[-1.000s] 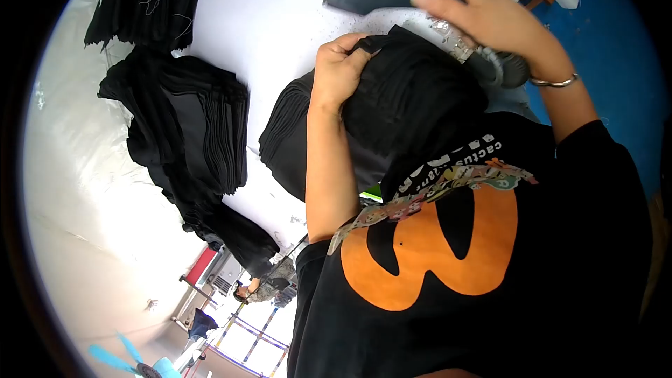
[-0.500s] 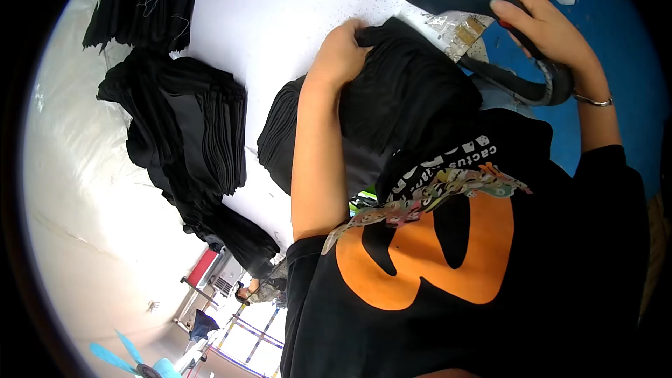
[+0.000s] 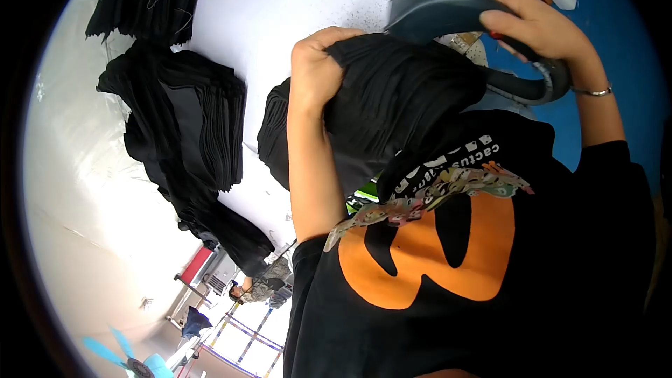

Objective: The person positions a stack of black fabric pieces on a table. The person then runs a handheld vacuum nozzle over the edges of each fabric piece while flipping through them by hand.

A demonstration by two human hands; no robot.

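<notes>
Along the left edge of the worktop (image 3: 280, 0), piles of black fabric (image 3: 210, 126) lie untouched. Toward its near edge, the left hand (image 3: 316, 70) grips the upper corner of a black stack (image 3: 399, 91); work on it looks under way, not finished. The right hand (image 3: 537, 28) clasps a dark curved tool (image 3: 441, 10); blur hides whether its broad end touches the stack.
</notes>
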